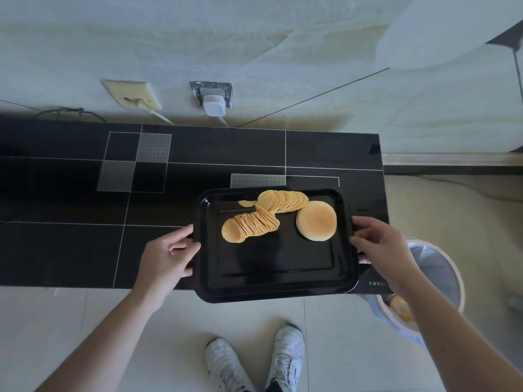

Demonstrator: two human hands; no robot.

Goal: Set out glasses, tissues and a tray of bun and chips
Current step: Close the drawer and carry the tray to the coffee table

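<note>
A black rectangular tray (pixel 271 267) hangs over the right end of the black glass table (pixel 70 244), its near edge past the table's front edge. On it lie two overlapping rows of round yellow chips (pixel 256 222) and a flat round bun (pixel 316 220) at the far right. My left hand (pixel 169 258) grips the tray's left handle. My right hand (pixel 379 247) grips the right handle. No glasses or tissues are in view.
A wall with two sockets (pixel 212 97) and trailing cables stands right behind the table. A lined waste bin (pixel 435 281) sits on the floor at the table's right end, under my right forearm. My white shoes (pixel 254 360) stand on pale floor tiles below.
</note>
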